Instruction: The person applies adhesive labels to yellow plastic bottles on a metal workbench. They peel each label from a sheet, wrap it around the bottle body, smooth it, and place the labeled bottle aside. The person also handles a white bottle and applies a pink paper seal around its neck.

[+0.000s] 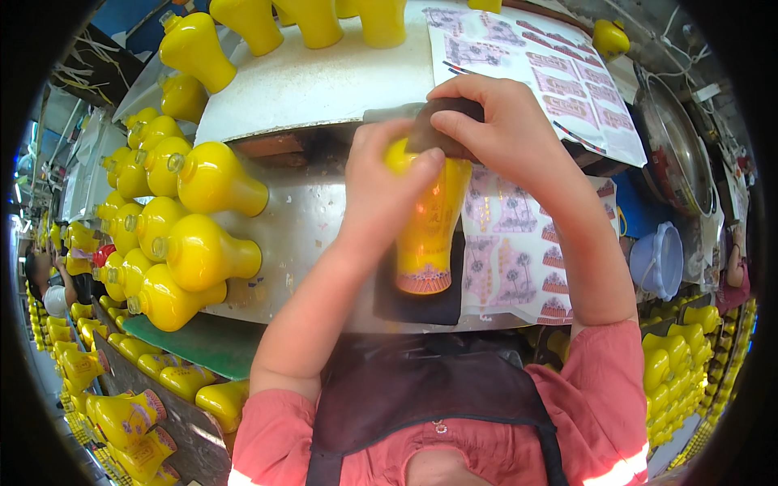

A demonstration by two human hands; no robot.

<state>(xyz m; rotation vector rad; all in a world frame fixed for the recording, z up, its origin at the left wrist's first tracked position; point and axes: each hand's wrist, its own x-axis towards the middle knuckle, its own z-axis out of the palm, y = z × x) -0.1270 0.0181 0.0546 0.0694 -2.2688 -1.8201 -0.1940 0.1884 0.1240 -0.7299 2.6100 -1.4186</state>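
A glossy yellow vase-shaped bottle lies in front of me on a dark cloth pad. Its lower end carries a red and purple patterned band, with faint markings further up. My left hand is closed around the bottle's wider far part, fingers and thumb on either side. My right hand grips a dark brown, smooth flat piece against the bottle's far end; whether it is rubber or another material I cannot tell. That end of the bottle is largely hidden by my hands and the brown piece.
Decal sheets lie right of the bottle, and another sheet covers the raised white board. Several plain yellow bottles lie stacked at the left; more stand along the far edge. A pale blue bucket is at the right.
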